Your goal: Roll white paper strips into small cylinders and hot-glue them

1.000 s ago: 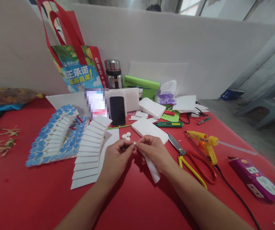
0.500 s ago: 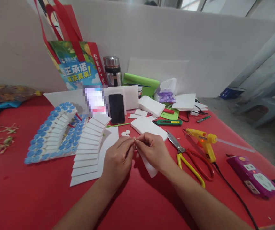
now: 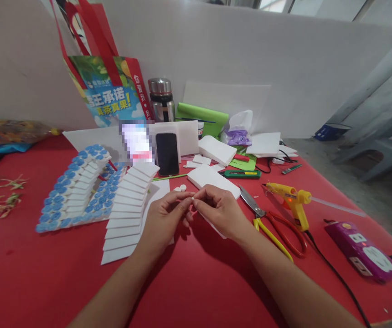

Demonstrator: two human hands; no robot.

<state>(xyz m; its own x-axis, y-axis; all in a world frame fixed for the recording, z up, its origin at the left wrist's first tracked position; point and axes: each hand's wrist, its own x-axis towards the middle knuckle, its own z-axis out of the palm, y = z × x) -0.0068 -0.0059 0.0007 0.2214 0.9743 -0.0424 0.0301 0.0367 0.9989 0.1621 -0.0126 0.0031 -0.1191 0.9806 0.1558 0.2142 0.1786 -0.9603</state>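
Note:
My left hand (image 3: 163, 216) and my right hand (image 3: 219, 212) meet fingertip to fingertip above the red table. Between the pinched thumbs and forefingers shows the tiny end of a thin white strip (image 3: 216, 228), like tissue or paper, and its rest hangs below the right hand. Most of it is hidden by the fingers. Just behind the hands lie a few small white lumps (image 3: 181, 187) and a stack of white sheets (image 3: 213, 178). Left of my left hand, a fanned stair of white board pieces (image 3: 125, 205) stands on a white sheet.
To the right lie scissors (image 3: 255, 209) with red and yellow handles, a yellow glue gun (image 3: 293, 200) with its cord, and a purple power strip (image 3: 363, 250). A blue-and-white model (image 3: 73, 191), phone (image 3: 167, 154), green cutter (image 3: 240, 174), flask (image 3: 162, 100) and bag (image 3: 110, 95) stand around.
The left fingers have loosened and spread somewhat, while thumb and forefinger stay at the strip's end. Less of the strip shows below my right hand. The view has shifted slightly.

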